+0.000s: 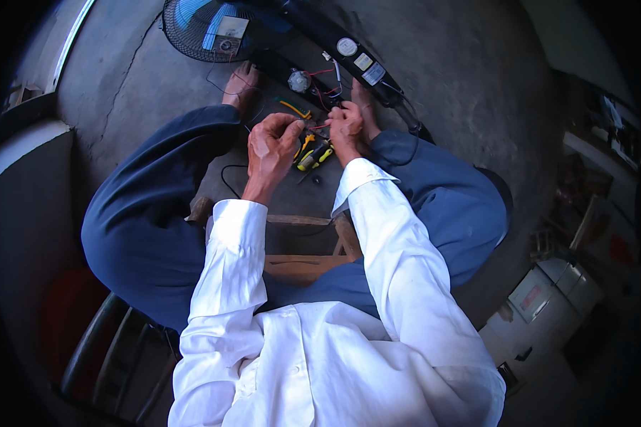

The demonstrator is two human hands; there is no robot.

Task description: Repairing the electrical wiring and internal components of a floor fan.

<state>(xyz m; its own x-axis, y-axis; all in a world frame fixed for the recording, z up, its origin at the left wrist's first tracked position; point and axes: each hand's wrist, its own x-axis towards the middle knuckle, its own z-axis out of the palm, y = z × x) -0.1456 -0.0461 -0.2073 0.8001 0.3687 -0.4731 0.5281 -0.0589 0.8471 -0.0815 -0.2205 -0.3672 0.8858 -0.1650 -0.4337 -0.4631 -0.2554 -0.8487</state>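
My left hand (272,148) is closed in a pinch, and my right hand (345,129) is closed a short way to its right. Between their fingertips runs a thin red wire (320,127), gripped at both sides. More red and white wires lead up from there to a small round silvery part (299,81) in a long black housing (274,65). Just below the hands, on the floor, lie a yellow-and-black screwdriver (307,159) and several other yellow-handled tools. A green-and-yellow handled tool (293,108) lies above my fingers. The very tips of the wire are too small to make out.
A fan (203,32) with blue blades and a black wire guard lies at the top, a boxy part on it. Beside it slants a black column (342,53) with white labels. A wooden stool (303,267) is beneath me; a white cabinet (541,302) stands right.
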